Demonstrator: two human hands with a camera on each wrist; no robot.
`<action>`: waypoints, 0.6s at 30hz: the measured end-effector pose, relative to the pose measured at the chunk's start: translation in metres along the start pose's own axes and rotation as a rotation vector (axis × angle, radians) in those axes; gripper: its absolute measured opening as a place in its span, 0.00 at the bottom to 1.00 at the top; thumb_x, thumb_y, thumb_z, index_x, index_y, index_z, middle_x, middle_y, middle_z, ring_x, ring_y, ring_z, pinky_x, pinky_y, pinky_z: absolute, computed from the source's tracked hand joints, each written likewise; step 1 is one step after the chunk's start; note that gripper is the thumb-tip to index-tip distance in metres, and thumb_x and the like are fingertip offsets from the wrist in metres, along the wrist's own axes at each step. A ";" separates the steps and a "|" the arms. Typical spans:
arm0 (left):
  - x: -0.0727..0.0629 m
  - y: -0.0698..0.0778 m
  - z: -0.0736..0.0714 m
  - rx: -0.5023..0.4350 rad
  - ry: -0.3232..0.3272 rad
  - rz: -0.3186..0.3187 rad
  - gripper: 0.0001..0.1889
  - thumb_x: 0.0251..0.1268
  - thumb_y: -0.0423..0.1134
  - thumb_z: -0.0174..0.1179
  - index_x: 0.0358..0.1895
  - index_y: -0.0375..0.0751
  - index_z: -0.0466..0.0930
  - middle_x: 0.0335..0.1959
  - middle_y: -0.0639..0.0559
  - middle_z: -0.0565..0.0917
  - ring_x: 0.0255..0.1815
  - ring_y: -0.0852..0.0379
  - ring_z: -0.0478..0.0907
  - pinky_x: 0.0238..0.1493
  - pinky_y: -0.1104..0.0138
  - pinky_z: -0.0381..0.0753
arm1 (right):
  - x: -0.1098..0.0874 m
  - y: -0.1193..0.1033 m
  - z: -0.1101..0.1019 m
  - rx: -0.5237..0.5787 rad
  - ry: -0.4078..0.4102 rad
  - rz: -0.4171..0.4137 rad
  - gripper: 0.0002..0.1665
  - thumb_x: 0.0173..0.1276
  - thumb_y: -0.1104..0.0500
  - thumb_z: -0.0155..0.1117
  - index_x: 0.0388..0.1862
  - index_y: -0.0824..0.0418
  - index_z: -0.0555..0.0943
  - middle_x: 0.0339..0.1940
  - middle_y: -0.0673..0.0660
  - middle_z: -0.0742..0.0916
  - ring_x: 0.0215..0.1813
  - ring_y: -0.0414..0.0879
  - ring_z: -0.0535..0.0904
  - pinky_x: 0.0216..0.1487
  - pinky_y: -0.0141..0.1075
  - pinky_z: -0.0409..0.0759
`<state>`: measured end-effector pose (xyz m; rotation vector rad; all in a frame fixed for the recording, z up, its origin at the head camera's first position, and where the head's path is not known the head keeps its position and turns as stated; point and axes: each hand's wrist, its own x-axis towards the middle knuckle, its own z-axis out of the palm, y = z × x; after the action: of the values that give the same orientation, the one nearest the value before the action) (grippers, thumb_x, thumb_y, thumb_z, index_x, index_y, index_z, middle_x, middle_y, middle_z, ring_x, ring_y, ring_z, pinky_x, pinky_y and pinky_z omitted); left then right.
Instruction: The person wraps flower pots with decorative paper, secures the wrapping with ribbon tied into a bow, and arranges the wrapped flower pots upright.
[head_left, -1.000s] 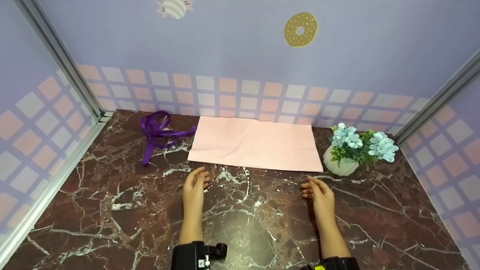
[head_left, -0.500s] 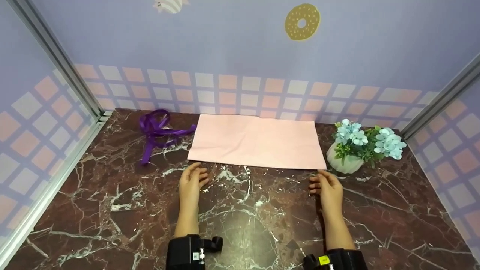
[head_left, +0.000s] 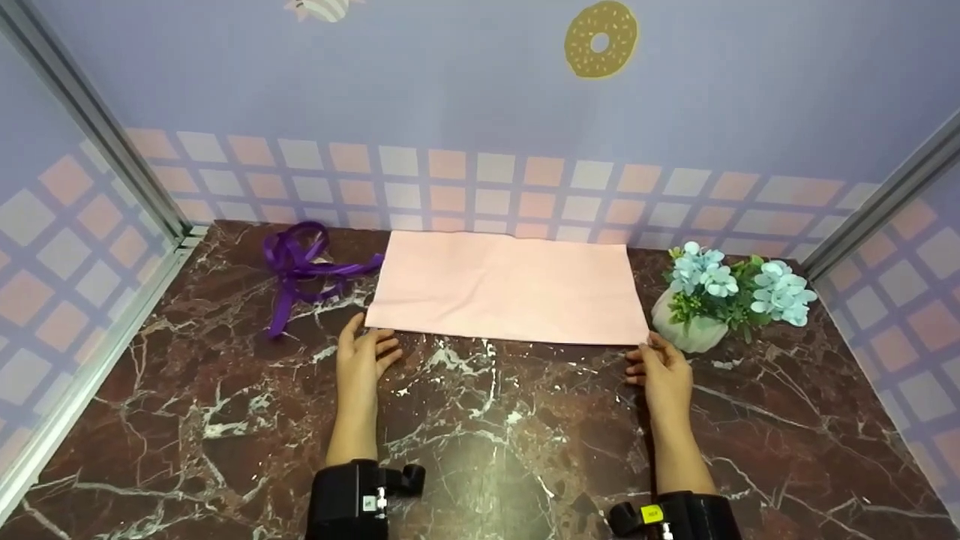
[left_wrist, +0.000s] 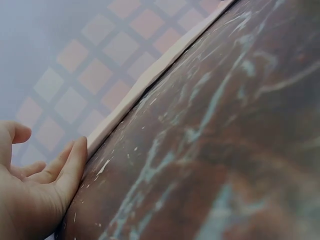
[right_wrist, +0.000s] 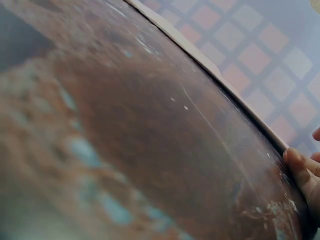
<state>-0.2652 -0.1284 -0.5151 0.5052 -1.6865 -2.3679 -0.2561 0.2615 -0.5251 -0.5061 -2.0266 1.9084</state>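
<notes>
A flat pink rectangular sheet (head_left: pixel 510 289), slightly creased, lies near the back wall. At its near left corner is my left hand (head_left: pixel 358 360), with the fingers spread and thumb apart. In the left wrist view a fingertip of the left hand (left_wrist: pixel 47 187) meets the sheet's edge (left_wrist: pixel 107 125). My right hand (head_left: pixel 666 371) is at the near right corner, fingertips right at the edge. The right wrist view shows part of the right hand (right_wrist: pixel 305 172), one fingertip at the end of the sheet's edge (right_wrist: pixel 235 95); the rest of that hand is cut off.
A loose purple ribbon (head_left: pixel 300 270) lies left of the sheet. To its right stands a white pot (head_left: pixel 686 330) with pale blue flowers (head_left: pixel 780 292), close to the right hand. Patterned walls enclose the dark marbled table (head_left: pixel 480 450) at the back and sides.
Both hands have moved forward and apart, from in front of the sheet out to its two near corners. The sheet, ribbon and flower pot stay in place while the head view shifts slightly.
</notes>
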 end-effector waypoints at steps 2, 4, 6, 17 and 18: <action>0.003 0.000 -0.001 -0.005 0.000 -0.003 0.29 0.75 0.32 0.45 0.76 0.35 0.50 0.49 0.32 0.75 0.42 0.49 0.79 0.42 0.65 0.84 | 0.003 0.000 0.000 -0.015 -0.002 0.014 0.26 0.75 0.62 0.54 0.68 0.73 0.67 0.28 0.54 0.85 0.21 0.41 0.78 0.23 0.31 0.82; 0.005 0.002 -0.001 -0.004 0.001 -0.020 0.29 0.75 0.31 0.44 0.76 0.35 0.50 0.48 0.32 0.76 0.40 0.50 0.79 0.40 0.66 0.84 | 0.007 0.000 0.000 -0.028 0.001 0.031 0.28 0.74 0.62 0.54 0.68 0.73 0.66 0.27 0.53 0.85 0.20 0.40 0.78 0.22 0.31 0.82; 0.008 0.003 -0.001 0.000 -0.007 -0.041 0.30 0.75 0.32 0.43 0.76 0.33 0.48 0.46 0.32 0.77 0.37 0.52 0.80 0.38 0.67 0.84 | 0.010 -0.002 0.001 -0.044 0.004 0.055 0.29 0.74 0.61 0.55 0.69 0.73 0.65 0.26 0.53 0.85 0.19 0.40 0.78 0.21 0.31 0.81; 0.017 0.010 -0.004 0.049 -0.057 -0.174 0.31 0.78 0.37 0.42 0.77 0.33 0.41 0.50 0.33 0.75 0.38 0.54 0.81 0.40 0.65 0.85 | 0.021 -0.005 0.002 -0.139 0.026 0.116 0.26 0.71 0.61 0.60 0.62 0.75 0.71 0.22 0.53 0.84 0.14 0.40 0.77 0.15 0.31 0.78; 0.017 0.010 -0.005 0.044 -0.056 -0.176 0.31 0.78 0.37 0.42 0.77 0.33 0.42 0.51 0.34 0.75 0.38 0.53 0.81 0.40 0.65 0.85 | 0.021 -0.004 0.002 -0.142 0.025 0.117 0.25 0.71 0.62 0.60 0.62 0.75 0.71 0.22 0.53 0.84 0.15 0.40 0.77 0.14 0.30 0.78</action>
<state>-0.2800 -0.1420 -0.5098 0.6243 -1.7907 -2.4918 -0.2763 0.2692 -0.5214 -0.6940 -2.1708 1.8199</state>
